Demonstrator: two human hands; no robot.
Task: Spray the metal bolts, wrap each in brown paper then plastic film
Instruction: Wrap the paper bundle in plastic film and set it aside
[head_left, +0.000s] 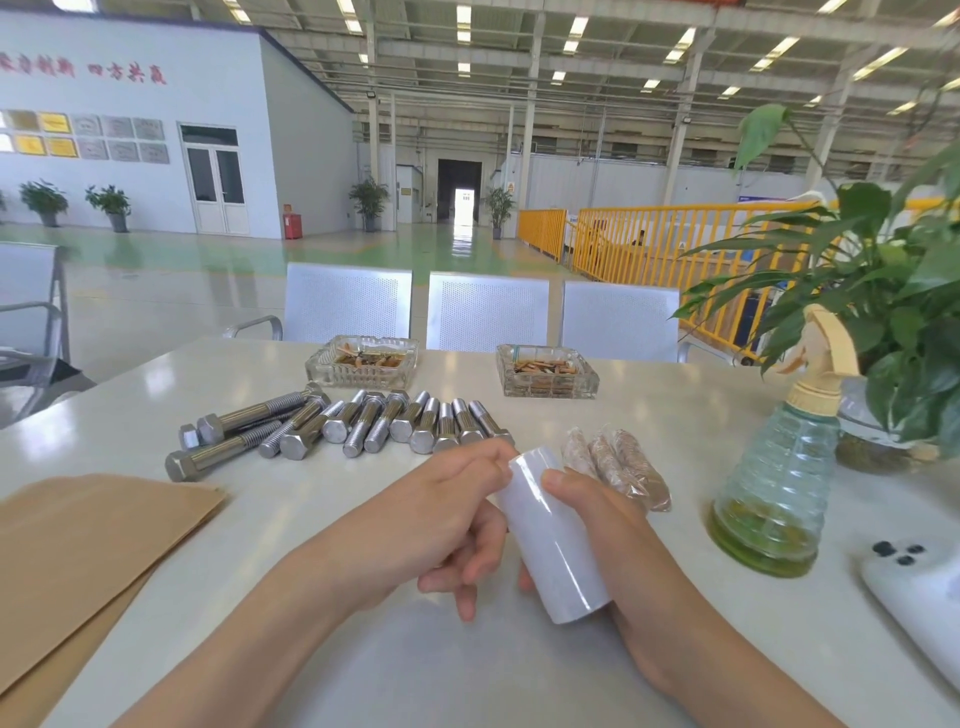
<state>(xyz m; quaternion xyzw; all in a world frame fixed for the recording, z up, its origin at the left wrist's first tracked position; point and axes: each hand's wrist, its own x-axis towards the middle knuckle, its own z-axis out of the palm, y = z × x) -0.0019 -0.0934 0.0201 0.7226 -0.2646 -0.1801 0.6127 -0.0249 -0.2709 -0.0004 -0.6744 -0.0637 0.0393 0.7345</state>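
Head view: both hands meet over the near middle of the counter (156, 415) on a film roll (553, 535), which tilts with its top end away from the person. The right hand (613, 525) wraps the roll from the right, its thumb lying across the upper part and its fingers curled behind it. The left hand (441, 525) sits against the roll's left side; its thumb and forefinger pinch at the top edge, while the other fingers (467, 592) curl loosely below and grasp nothing that can be seen. Just beyond the left fingers lies a row of bare bolts (363, 423). Just beyond the right thumb lie three wrapped bolts (618, 462), side by side, brown under clear film. Left of the left hand, well apart, lie sheets of brown paper (88, 545). Right of the right hand stands a spray bottle (774, 483) with green liquid at the bottom.
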